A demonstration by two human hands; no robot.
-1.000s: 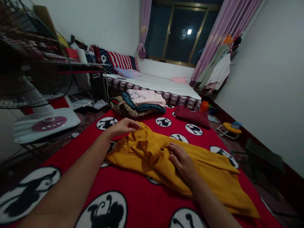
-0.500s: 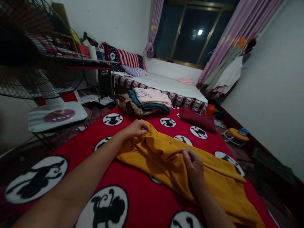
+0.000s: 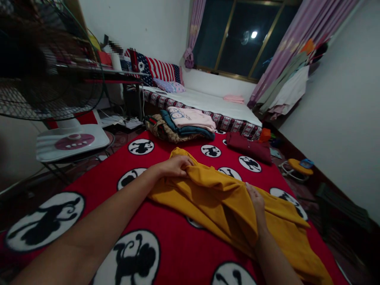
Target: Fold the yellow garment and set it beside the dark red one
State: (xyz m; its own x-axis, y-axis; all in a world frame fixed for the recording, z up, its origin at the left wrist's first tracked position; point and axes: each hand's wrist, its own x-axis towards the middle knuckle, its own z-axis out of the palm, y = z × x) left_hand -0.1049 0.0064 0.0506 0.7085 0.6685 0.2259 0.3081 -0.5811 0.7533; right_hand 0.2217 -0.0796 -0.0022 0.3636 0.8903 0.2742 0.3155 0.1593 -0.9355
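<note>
A mustard-yellow garment [image 3: 213, 198] lies rumpled across the red blanket with monkey prints [image 3: 175, 245]; its exact kind I cannot tell. My left hand [image 3: 177, 165] is closed on a fold near its upper left end. Further right, my right hand [image 3: 255, 200] grips the upper edge, and a raised flap of cloth hangs between the two hands. Past the garment, a folded stack holds a pink top [image 3: 191, 118], a teal garment [image 3: 192, 132] and a brown patterned one [image 3: 160, 128]. A folded maroon garment [image 3: 247, 147] rests at the far right of the blanket.
On the left a fan [image 3: 44, 59] stands above a white base [image 3: 73, 141], near a cluttered desk [image 3: 118, 75]. A bed with a white sheet [image 3: 202, 100] runs along the window wall. A yellow stool [image 3: 297, 167] and a dark chair [image 3: 341, 206] are at right.
My right hand has moved right and slightly up, raising and stretching the fold of yellow cloth. My left hand has shifted a little right and down along the garment.
</note>
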